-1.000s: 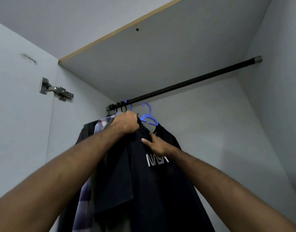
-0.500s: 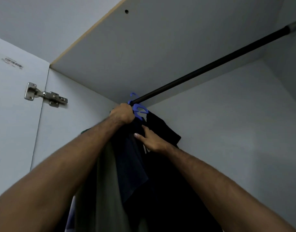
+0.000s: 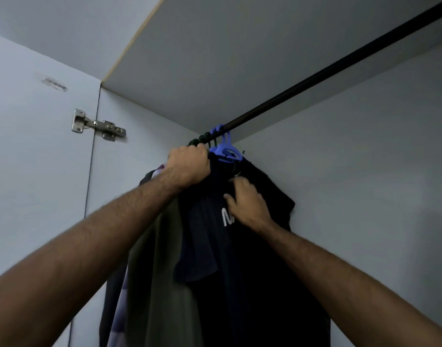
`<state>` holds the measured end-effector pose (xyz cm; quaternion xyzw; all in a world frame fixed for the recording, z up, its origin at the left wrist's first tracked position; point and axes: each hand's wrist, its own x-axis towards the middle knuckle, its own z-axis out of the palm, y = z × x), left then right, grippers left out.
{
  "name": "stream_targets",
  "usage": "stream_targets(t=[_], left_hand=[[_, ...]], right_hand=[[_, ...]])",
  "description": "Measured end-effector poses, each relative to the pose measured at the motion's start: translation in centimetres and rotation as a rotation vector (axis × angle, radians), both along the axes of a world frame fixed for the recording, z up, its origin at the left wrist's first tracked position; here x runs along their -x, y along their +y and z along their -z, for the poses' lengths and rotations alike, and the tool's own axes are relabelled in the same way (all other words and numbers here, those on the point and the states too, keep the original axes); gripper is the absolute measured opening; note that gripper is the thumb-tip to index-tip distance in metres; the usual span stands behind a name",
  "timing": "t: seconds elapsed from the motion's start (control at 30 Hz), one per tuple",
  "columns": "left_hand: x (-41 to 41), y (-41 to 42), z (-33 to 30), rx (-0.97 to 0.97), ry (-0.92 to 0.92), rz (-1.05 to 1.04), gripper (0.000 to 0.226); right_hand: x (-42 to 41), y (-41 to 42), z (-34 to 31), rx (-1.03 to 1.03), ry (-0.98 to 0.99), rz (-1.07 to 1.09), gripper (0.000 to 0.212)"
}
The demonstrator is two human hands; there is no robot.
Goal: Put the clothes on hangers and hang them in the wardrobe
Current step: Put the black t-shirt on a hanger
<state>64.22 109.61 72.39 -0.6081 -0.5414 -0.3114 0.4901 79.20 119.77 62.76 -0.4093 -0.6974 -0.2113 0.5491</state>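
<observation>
Up close, my two bare forearms rose from the bottom corners toward the black rail, the landmark for all that follows. Below the rail's left end my left hand was clenched round a bunch of dark cloth at the shoulder of the navy T-shirt, its knuckles just under the row of dark hooks on the rail. A little lower and to the right of it, my right hand lay on the T-shirt's chest, fingers bent and pressing or pinching the fabric beside the white lettering; whether it truly gripped the cloth I could not tell. The T-shirt hung from the blue hanger, whose hook sat over the rail near its left end, with the hanger's shoulder just right of my left hand. Left of the T-shirt, under the same end of the rail, hung an olive garment and a checked one. Further off, left of the rail's end, a metal hinge joined the wardrobe door to the side panel, and above the rail ran the pale shelf board.
</observation>
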Motion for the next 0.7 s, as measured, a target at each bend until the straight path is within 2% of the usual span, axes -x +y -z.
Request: stream_targets(t=[0.1,0.17,0.23,0.33,0.43,0.57,0.7], left_hand=[[2.1,-0.9,2.1,-0.062,-0.002,0.051,0.046],[4.8,-2.1,3.8,-0.133,0.045,0.088,0.052],[8.2,-4.1,5.6,-0.192,0.123,0.012,0.056],[14.8,-8.2,8.8,-0.180,0.153,-0.179,0.057],[22.7,-13.7,13.2,-0.100,0.095,-0.336,0.058],[32.2,-23.9,20.3,-0.007,0.017,-0.555,0.065],[39.5,-37.3,26.6,0.041,-0.030,-0.764,0.069]], right_hand=[[1.6,-1.8,1.0,-0.324,0.059,-0.101,0.052],[3.9,-3.2,1.8,-0.408,0.076,-0.193,0.054],[7.1,-4.9,2.6,-0.465,0.068,-0.222,0.054],[13.1,-7.9,3.9,-0.485,-0.071,-0.217,0.057],[20.3,-10.7,5.6,-0.413,-0.189,-0.272,0.062],[31.0,-16.4,9.4,-0.375,-0.331,-0.449,0.070],[42.4,-26.1,14.3,-0.433,-0.432,-0.661,0.075]])
